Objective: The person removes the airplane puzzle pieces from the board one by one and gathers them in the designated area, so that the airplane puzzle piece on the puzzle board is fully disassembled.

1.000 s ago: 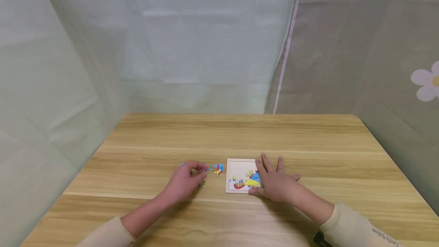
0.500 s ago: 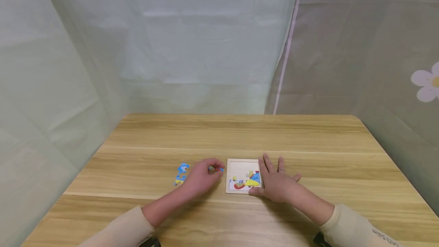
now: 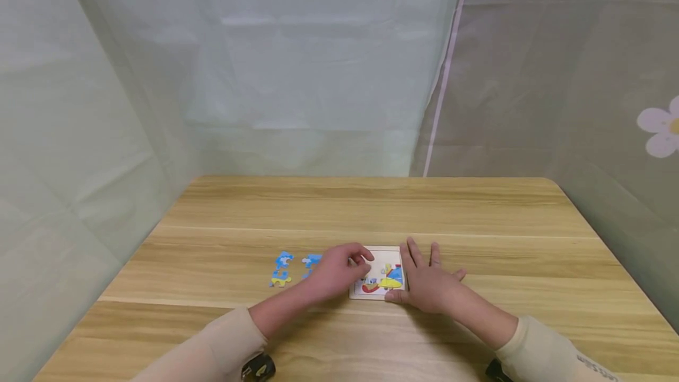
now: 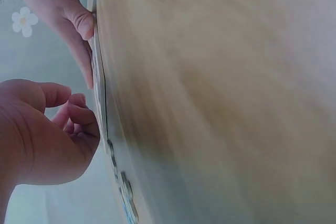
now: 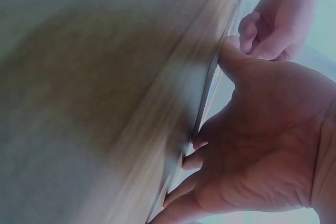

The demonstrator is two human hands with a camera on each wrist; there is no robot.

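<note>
A square wooden jigsaw tray (image 3: 384,256) lies on the table, with a partly assembled picture (image 3: 391,283) in red, yellow and blue along its lower and right parts. My left hand (image 3: 339,270) hangs over the tray's left side, its fingers bent and thumb near the index finger; I cannot tell whether a piece sits between them. My right hand (image 3: 431,287) is spread flat at the tray's right edge, thumb on its lower right corner; the right wrist view shows this right hand (image 5: 262,135) pressing along the edge.
Several loose puzzle pieces lie left of the tray, among them a blue one (image 3: 283,260) and a yellow and blue one (image 3: 280,279). The left hand and forearm partly cover others. Wood-grain table (image 3: 477,211) surrounds everything, with cloth curtains (image 3: 318,75) behind.
My left hand has moved right, from the loose pieces to over the tray's left side, uncovering pieces on the left. The right hand and the tray have stayed in place.
</note>
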